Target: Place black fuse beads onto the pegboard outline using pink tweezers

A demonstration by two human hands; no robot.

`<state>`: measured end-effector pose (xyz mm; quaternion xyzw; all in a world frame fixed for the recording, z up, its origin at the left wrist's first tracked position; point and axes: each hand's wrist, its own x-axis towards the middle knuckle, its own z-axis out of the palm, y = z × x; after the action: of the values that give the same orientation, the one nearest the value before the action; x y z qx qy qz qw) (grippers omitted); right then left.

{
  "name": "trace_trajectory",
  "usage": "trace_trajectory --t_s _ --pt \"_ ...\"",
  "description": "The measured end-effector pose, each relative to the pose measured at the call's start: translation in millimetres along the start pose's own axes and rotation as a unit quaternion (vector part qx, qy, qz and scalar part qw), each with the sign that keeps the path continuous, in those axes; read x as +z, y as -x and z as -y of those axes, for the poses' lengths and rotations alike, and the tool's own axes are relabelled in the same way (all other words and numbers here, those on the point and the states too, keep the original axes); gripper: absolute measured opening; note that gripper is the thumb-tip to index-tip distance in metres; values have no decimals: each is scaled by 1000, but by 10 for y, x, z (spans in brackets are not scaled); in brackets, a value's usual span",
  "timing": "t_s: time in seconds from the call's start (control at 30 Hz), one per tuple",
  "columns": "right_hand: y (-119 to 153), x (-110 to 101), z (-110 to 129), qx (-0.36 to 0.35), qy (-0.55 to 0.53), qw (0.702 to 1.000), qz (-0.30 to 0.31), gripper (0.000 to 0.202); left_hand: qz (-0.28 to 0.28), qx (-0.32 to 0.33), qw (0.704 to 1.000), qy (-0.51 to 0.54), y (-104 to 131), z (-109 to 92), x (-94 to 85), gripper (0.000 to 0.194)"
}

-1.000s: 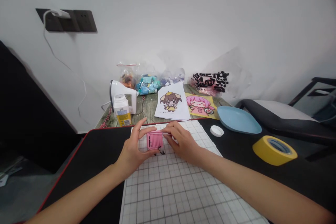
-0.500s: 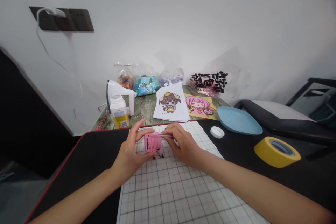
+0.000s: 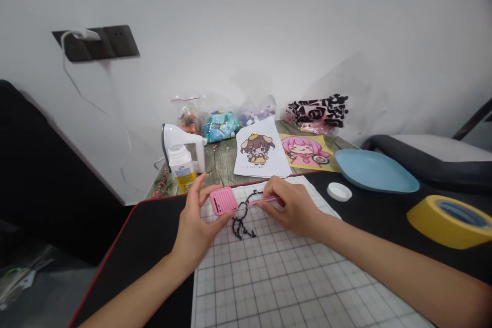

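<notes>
My left hand (image 3: 200, 220) is closed on the edges of a small pink ribbed tray (image 3: 223, 202), holding it between thumb and fingers, with a few black beads along one groove. In my right hand (image 3: 292, 205) is a pair of pink tweezers (image 3: 265, 200), pinched between thumb and fingers, the tips pointing left near the black bead outline. That outline of black beads (image 3: 243, 225) lies on a white gridded pegboard (image 3: 261, 277), just right of the tray. Whether the tips hold a bead is too small to tell.
Behind the board stand a white bottle (image 3: 182, 166), a white handheld appliance (image 3: 180, 136) and printed character sheets (image 3: 261, 164). Bags of coloured packets (image 3: 221, 125) lie by the wall. On the right are a white cap (image 3: 339, 191), a blue plate (image 3: 376, 171) and yellow tape (image 3: 448, 223).
My right hand has moved the tweezers away from the tray, over to the bead outline. The tray is tilted differently, and more of the black outline shows. The whole view has shifted.
</notes>
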<state>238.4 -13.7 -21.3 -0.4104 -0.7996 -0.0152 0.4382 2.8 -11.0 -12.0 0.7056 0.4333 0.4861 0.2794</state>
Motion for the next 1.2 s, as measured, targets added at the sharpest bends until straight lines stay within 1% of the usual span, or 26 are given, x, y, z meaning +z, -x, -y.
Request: trace_trajectory --t_s 0.03,0.17,0.27,0.4,0.5,0.77,1.2 --pt "6 5 4 -2 -2 1000 5 25 1 1 1000 0 2 -3 -1 85" --pt "18 -14 14 -47 16 997 60 27 10 8 1000 1 12 -33 -7 85" --pt "13 -39 14 -39 25 995 91 29 12 19 1000 -7 8 -48 -3 84" --pt "4 -51 23 -25 23 994 109 32 13 26 999 -14 2 -40 6 85" --pt "8 -44 22 -23 29 993 110 32 12 30 999 -14 2 -32 11 85" --pt "25 -48 -11 -35 56 995 79 36 10 19 1000 -11 7 -43 11 85" --pt "35 -46 0 -44 82 993 77 38 15 21 1000 -8 3 7 16 86"
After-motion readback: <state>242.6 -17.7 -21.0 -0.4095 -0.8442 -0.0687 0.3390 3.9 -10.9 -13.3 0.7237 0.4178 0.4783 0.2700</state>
